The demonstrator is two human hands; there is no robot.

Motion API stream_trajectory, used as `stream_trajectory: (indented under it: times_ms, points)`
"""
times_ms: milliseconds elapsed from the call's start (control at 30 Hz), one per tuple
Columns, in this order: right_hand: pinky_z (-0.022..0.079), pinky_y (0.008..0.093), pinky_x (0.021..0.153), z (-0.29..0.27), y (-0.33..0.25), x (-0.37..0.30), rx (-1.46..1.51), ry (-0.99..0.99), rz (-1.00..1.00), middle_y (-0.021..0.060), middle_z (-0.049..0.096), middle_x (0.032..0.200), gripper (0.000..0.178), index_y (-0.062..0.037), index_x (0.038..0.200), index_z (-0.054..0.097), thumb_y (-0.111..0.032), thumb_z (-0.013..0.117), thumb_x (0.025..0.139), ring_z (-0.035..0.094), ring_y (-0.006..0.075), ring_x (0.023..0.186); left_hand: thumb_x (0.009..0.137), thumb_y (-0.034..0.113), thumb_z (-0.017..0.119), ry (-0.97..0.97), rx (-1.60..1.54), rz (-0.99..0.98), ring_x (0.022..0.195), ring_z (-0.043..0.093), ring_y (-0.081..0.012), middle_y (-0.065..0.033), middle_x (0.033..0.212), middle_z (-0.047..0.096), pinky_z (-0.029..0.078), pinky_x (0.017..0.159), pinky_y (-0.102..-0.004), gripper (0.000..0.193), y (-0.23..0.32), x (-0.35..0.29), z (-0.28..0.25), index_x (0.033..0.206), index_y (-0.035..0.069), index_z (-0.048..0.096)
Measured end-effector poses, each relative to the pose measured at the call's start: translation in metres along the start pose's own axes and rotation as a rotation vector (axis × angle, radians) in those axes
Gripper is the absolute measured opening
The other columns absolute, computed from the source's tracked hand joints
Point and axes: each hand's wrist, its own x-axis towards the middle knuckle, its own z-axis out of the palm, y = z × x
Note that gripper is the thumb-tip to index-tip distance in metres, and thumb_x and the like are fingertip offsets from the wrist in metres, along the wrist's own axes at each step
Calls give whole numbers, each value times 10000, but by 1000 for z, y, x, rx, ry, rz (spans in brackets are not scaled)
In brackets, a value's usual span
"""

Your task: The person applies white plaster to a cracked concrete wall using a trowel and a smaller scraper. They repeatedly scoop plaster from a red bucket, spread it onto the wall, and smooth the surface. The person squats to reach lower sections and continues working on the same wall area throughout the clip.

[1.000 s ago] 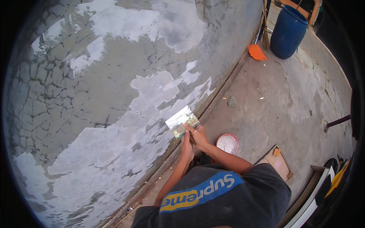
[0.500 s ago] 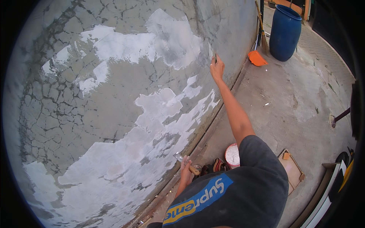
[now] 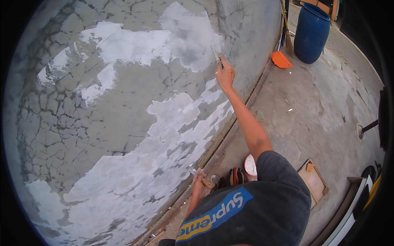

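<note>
My right arm is stretched out to the grey cracked wall (image 3: 119,88). The fingers of my right hand (image 3: 225,76) are closed round the dark handle of a putty knife (image 3: 221,61), its thin blade at the right edge of a white filler patch (image 3: 191,39). Lower down, close to my body, my left hand (image 3: 198,180) grips a second putty knife with a wooden handle (image 3: 207,183). The metal blade of that one points up and left, near the lower wall; whether it touches cannot be made out.
A bucket of white paste (image 3: 250,167) stands on the concrete floor beside my feet, partly hidden by my shirt. Behind it lies a wooden-framed board (image 3: 314,180). Farther off are an orange dustpan (image 3: 281,60), a broom (image 3: 288,41) and a blue barrel (image 3: 312,33).
My right hand has moved left along the wall with its putty knife, onto the edge of the upper white patch. My left hand stays nearly where it was. The view has shifted slightly.
</note>
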Motion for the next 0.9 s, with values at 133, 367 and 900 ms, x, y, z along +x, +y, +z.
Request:
stream_trajectory:
  times_ms: [133, 367, 900]
  points:
    - [511, 351, 773, 20, -7, -32, 145, 169, -376, 174, 673, 1031, 370, -118, 1248, 612, -52, 535, 893, 657, 324, 931, 972, 136, 503, -41, 38, -10, 1024, 505, -154, -42, 1325, 482, 463, 836, -327, 453, -1, 0, 7, 1406, 53, 401]
    - [516, 344, 812, 0, -17, -87, 304, -84, -422, 167, 658, 1126, 350, -83, 1212, 626, -21, 560, 874, 638, 330, 1033, 974, 132, 495, -95, 74, -4, 1025, 508, -159, -49, 1321, 488, 459, 844, -317, 445, -2, 10, 16, 1402, 57, 402]
    - [477, 374, 923, 49, -30, -80, 369, 492, -110, 180, 612, 1232, 474, -56, 1274, 587, 85, 506, 829, 583, 352, 1143, 984, 114, 461, 39, 5, -90, 1006, 547, -185, -75, 1333, 489, 508, 830, -340, 421, -4, 1, -14, 1385, 10, 388]
